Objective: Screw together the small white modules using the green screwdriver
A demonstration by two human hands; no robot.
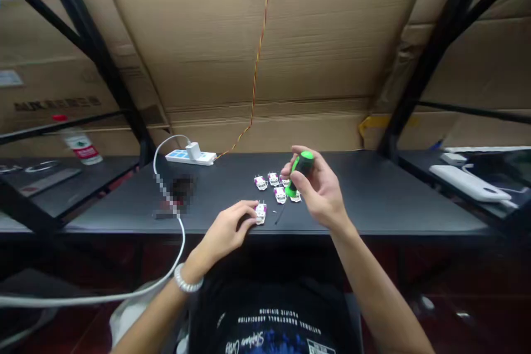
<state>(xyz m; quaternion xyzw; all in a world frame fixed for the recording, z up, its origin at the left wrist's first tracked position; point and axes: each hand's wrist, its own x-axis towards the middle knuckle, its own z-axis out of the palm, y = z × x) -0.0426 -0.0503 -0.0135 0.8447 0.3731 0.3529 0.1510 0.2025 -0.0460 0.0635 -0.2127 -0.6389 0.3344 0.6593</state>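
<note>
My right hand (317, 191) is wrapped round a screwdriver (305, 161) with a black and green handle. Its thin dark shaft slants down to the left over the table. Thumb and fingers of my left hand (232, 225) pinch the left side of a small white plug-like part (260, 213) near the table's front edge. Two thin prongs stick out of its far end. Beyond it lies a loose group of several similar parts, white with purple bits, among them a white part (280, 194) close to the screwdriver. My right hand partly covers that group. A tiny light piece (274, 212) lies beside the pinched part.
A white power strip (201, 159) with a charger (193, 150) stands at the back left. From it a white cable (182, 232) runs forward past my left arm. A pixelated object (176, 194) lies nearby. Black rack posts (409, 88) and cardboard (311, 38) enclose the table (373, 199).
</note>
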